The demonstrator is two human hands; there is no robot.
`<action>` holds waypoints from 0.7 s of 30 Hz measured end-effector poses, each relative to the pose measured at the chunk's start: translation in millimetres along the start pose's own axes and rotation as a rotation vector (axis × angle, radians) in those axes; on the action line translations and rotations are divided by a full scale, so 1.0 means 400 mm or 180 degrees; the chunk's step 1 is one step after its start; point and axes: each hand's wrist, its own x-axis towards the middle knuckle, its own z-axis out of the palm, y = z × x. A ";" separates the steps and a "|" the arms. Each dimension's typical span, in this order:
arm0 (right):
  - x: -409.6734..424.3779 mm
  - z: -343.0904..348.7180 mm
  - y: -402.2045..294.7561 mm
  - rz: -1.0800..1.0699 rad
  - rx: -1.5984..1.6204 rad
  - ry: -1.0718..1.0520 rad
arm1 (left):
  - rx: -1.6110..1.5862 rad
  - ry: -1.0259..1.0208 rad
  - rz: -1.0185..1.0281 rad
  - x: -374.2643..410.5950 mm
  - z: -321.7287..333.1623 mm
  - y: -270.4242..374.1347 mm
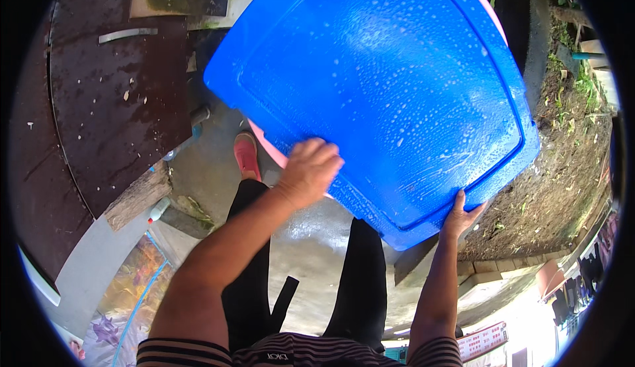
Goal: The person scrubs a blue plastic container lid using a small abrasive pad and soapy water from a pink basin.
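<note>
A large blue plastic lid [392,94], wet and dotted with suds or drops, lies tilted before me over a pink tub [268,144] whose rim shows at its edges. My left hand [310,171] is curled and blurred against the lid's near left edge; whether anything is inside it is hidden. At the near right corner, my right hand [459,215] grips the lid's edge, thumb on top and fingers beneath.
Dark brown boards [119,94] with a metal handle [128,33] are at left, beside a wood block [139,196] and a small bottle [159,209]. A soil bed [536,208] with a brick edging lies at right. My shoe [246,153] stands on wet concrete.
</note>
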 end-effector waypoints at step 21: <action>0.010 0.016 0.000 -0.0017 -0.0328 0.0056 | 0.1178 0.0940 -0.0480 0.124 -0.155 -0.344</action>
